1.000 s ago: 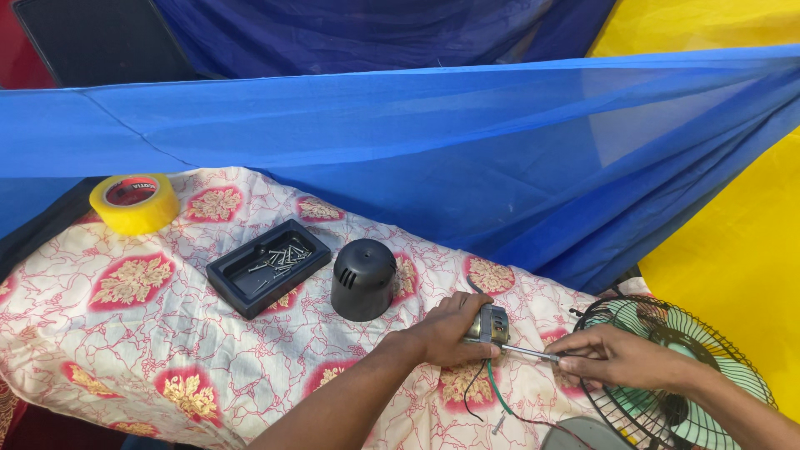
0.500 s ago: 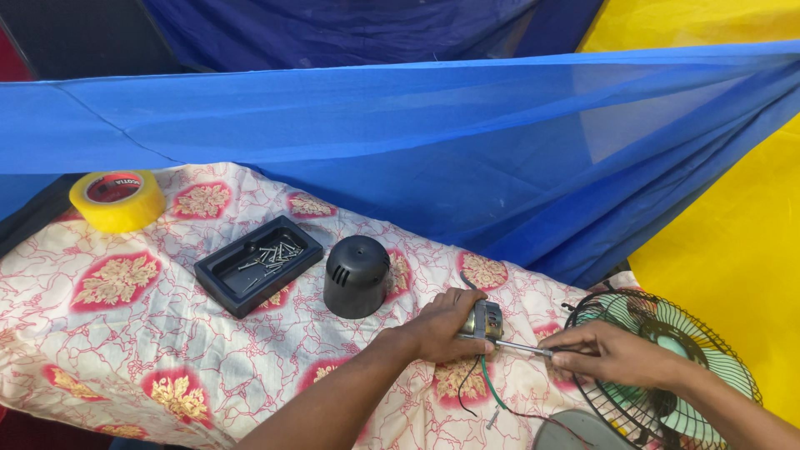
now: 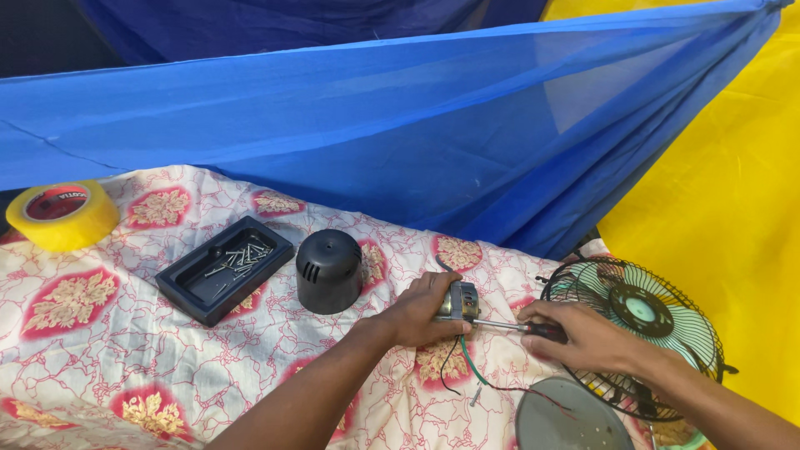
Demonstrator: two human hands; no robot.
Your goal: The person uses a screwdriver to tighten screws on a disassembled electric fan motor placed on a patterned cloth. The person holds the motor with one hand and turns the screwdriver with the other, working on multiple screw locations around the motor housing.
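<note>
On the flower-patterned cloth, the left hand clasps a small metal motor and the right hand holds a screwdriver, its shaft pointed at the motor's side. Thin green and black wires trail from the motor across the cloth. Just left stands a dark domed motor cover, then a black tray with loose screws. A yellow tape roll sits far left. A caged fan lies at the right, blue netting draped behind.
</note>
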